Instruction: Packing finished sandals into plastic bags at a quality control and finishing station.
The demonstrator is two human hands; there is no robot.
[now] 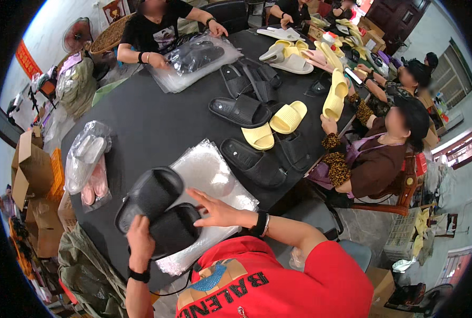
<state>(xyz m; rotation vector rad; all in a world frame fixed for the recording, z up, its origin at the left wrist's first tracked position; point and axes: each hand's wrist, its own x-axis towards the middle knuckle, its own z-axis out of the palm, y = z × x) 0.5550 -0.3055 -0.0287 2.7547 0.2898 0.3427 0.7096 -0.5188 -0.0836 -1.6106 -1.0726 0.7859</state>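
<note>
Left hand [139, 239] raised, fingers curled in a closed grip; right hand [218, 211] flat, fingers spread.

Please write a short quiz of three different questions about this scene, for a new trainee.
1. True or false: the left hand grips a pair of black rubber slippers.
2. What lies under the right hand? A) stack of clear plastic bags B) a cardboard box C) a yellow slipper
3. What colour is the large table?

Key:
1. True
2. A
3. Black
</note>
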